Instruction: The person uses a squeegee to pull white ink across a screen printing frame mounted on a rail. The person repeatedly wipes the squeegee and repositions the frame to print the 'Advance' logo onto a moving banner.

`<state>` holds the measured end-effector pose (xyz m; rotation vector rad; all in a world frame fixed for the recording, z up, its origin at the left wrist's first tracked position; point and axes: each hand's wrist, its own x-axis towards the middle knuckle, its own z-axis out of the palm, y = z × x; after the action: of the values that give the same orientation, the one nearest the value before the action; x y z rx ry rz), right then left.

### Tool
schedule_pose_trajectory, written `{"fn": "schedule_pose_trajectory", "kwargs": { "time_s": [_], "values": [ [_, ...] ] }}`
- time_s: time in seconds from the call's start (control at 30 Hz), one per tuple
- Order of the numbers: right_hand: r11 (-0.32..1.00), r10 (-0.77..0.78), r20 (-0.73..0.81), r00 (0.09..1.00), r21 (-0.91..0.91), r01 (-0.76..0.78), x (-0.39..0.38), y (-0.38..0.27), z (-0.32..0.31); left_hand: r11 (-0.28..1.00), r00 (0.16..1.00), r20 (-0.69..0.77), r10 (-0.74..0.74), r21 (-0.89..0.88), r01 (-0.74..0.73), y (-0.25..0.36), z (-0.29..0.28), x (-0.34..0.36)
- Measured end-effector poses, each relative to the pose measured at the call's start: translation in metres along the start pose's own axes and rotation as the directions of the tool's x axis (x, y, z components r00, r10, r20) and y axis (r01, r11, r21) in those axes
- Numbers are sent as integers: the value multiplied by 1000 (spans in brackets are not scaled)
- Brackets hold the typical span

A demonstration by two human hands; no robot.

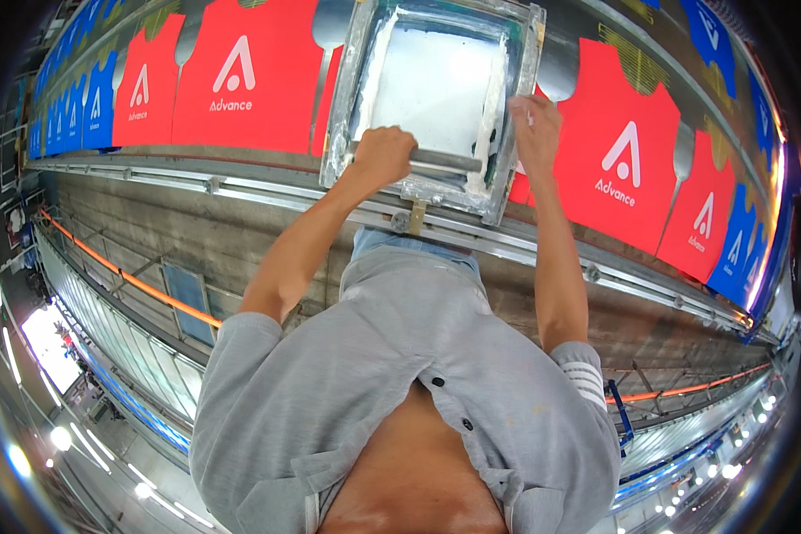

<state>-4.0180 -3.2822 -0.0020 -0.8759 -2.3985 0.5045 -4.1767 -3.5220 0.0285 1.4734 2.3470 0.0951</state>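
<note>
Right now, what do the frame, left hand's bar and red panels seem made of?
Frame: probably metal, dull grey with a smeared, worn rim. Bar: greyish, matte; metal or wood, I can't tell. Red panels: likely fabric, matte, lying flat, cut in shirt shapes.

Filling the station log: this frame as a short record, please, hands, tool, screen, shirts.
left hand: grips squeegee, left end
right hand: at screen's right edge; contact unclear
squeegee: across screen's near end
red shirts: both sides of screen, white logos
blue shirts: beyond the red ones, both sides
</note>
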Motion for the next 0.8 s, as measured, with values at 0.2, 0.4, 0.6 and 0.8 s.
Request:
{"fn": "schedule_pose_trajectory", "kwargs": {
  "time_s": [0.2, 0.4, 0.6, 0.8],
  "values": [
    [884, -199, 658, 726, -200, 423, 82, -72, 7, 997, 984, -160, 75, -17, -79, -24, -51, 111],
    [887, -170, 567, 806, -269, 376, 200, -42, 42, 994, 977, -189, 100, 71, -88, -77, -115, 225],
    [887, -217, 524, 824, -246, 390, 186, -38, 52, 996, 981, -176, 83, 36, -78, -80, -102, 217],
    [889, -257, 552, 793, -187, 418, 66, -58, 37, 996, 990, -130, 62, -56, -70, -65, -40, 108]
  ]
}}
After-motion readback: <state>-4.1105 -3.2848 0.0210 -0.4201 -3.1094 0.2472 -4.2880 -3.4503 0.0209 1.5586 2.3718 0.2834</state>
